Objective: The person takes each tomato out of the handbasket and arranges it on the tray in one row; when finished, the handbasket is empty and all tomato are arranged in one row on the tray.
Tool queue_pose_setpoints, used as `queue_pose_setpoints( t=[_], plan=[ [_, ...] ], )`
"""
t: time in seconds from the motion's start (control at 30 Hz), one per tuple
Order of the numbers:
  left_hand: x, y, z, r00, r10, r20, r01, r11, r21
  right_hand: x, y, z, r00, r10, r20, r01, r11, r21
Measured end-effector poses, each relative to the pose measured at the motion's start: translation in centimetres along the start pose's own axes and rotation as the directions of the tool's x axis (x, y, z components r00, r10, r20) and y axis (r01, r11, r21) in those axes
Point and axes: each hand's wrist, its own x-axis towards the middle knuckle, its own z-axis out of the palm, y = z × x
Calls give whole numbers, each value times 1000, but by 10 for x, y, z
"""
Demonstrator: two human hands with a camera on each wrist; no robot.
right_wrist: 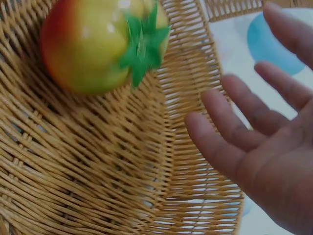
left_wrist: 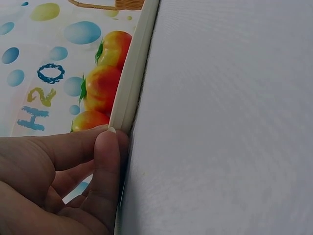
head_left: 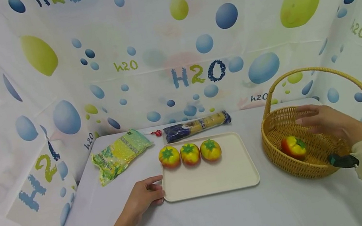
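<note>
In the head view my left hand [head_left: 145, 194] is at the left edge of a cream rectangular tray [head_left: 211, 182]. The left wrist view shows its thumb and fingers pinching the tray's rim [left_wrist: 128, 98]. Three yellow-and-red tomatoes [head_left: 190, 154] with green star-shaped tops sit in a row along the tray's back left. My right hand [head_left: 326, 123] hovers over a wicker basket [head_left: 284, 165] on the right, fingers spread and holding nothing. One more tomato [head_left: 294, 148] lies on its side inside the basket, apart from the fingers [right_wrist: 220, 142] in the right wrist view.
Behind the tray lies a long dark-blue and gold packet [head_left: 198, 126]. A green-and-yellow bag [head_left: 121, 156] is at the back left, with a small red item [head_left: 157, 133] beside it. The basket's tall handle [head_left: 322, 68] arches above my right wrist. Patterned cloth walls enclose the table.
</note>
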Motion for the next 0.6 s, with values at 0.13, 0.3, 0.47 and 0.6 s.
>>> queue_pose_setpoints(
  t=[0.13,0.3,0.47,0.6],
  plan=[
    [1,-1,0,1000,-1,4,1,1000,-7,2,10,2,997,-65,41,66,998,-3],
    [0,0,0,1000,-2,2,2,1000,-13,5,15,8,991,-116,71,118,993,-23],
    [0,0,0,1000,1,-1,-1,1000,-14,5,15,13,985,-94,143,106,991,-81],
    [0,0,0,1000,-4,-6,4,1000,-6,5,16,17,975,-66,212,94,988,-126]
  ],
)
